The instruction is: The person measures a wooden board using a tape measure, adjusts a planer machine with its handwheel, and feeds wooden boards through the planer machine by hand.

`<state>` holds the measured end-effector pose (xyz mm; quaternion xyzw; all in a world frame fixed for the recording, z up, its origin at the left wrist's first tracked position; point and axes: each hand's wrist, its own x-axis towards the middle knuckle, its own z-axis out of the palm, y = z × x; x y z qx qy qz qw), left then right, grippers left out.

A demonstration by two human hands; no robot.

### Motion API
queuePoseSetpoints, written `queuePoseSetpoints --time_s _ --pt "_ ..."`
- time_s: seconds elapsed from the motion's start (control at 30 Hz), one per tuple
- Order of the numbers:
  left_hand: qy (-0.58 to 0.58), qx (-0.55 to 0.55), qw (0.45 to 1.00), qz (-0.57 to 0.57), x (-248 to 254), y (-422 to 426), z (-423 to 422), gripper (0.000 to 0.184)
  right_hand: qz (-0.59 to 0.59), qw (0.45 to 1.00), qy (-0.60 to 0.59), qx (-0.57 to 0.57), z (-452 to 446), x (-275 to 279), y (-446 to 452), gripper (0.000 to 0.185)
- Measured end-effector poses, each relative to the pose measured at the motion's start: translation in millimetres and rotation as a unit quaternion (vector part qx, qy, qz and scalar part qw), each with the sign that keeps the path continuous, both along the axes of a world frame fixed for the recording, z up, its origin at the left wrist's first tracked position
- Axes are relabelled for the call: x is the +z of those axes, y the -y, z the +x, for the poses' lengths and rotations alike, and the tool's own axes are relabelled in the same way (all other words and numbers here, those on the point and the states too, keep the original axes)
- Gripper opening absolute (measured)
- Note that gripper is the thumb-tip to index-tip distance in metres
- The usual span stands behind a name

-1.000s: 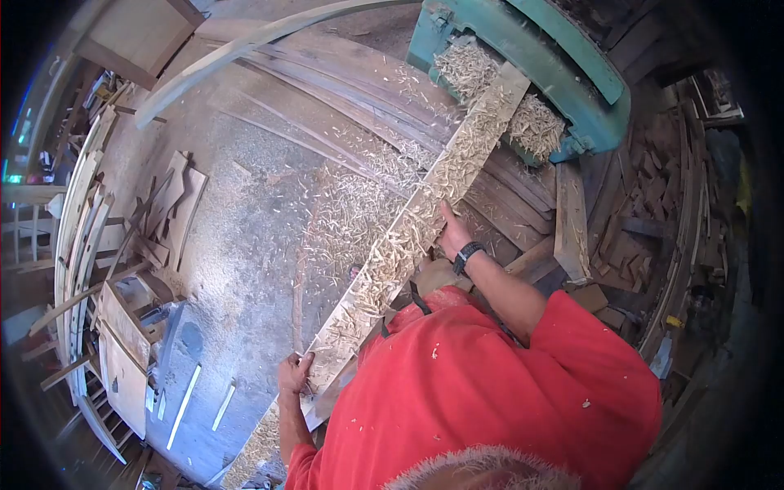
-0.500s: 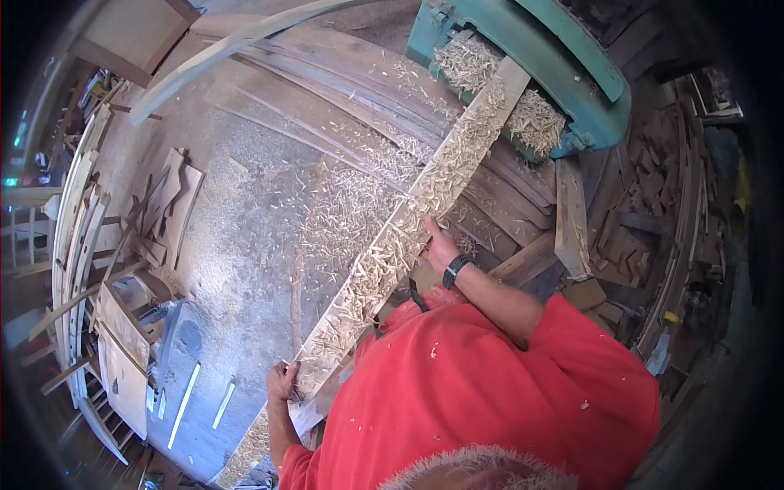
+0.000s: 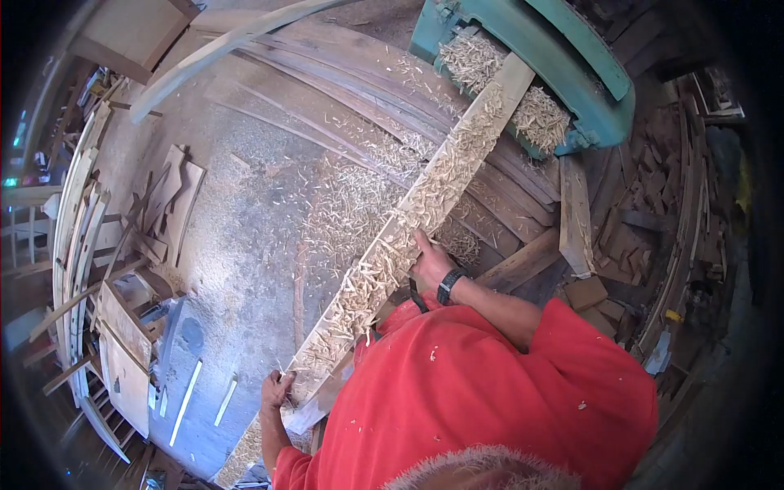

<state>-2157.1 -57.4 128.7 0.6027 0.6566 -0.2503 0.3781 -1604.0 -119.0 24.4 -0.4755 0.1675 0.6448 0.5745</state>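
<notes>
A long pale wooden board (image 3: 465, 159), strewn with curled wood shavings (image 3: 367, 286), runs diagonally across the view. Its far end sits in the mouth of a green machine (image 3: 563, 65) that looks like a thickness planer, with shavings heaped on both sides of the board. My left hand (image 3: 276, 390) grips the board's near end at the lower left. Farther up, my right hand (image 3: 433, 265), with a dark watch on the wrist, holds the board's near edge. Its thumb lies along the top, and the other fingers are mostly hidden beneath.
Long planks (image 3: 343, 82) lie on the shaving-covered floor (image 3: 245, 220) beyond the board. Wood offcuts (image 3: 167, 196) lean at the left, and more scraps (image 3: 637, 237) are piled at the right. A curved wooden piece (image 3: 220, 49) arches across the upper left.
Both hands have shifted a little toward the lower left, and the board appears to have come slightly out of the machine with them. The hold on it looks the same.
</notes>
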Motion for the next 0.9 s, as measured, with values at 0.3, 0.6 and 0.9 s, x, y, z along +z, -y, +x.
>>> queuePoseSetpoints --time_s 0.3,0.6,0.9 --pt "-0.032 -0.049 0.996 0.066 27 4 -10 0.068 0.045 0.997 -0.058 0.032 0 0 3 0.045" --pt "-0.130 -0.025 0.990 0.053 15 -3 -9 0.077 0.069 0.988 -0.060 0.127 -30 -61 16 0.048" --pt "-0.159 0.030 0.987 0.023 -3 29 -40 0.076 0.054 0.971 -0.137 0.189 -43 -55 4 0.058"
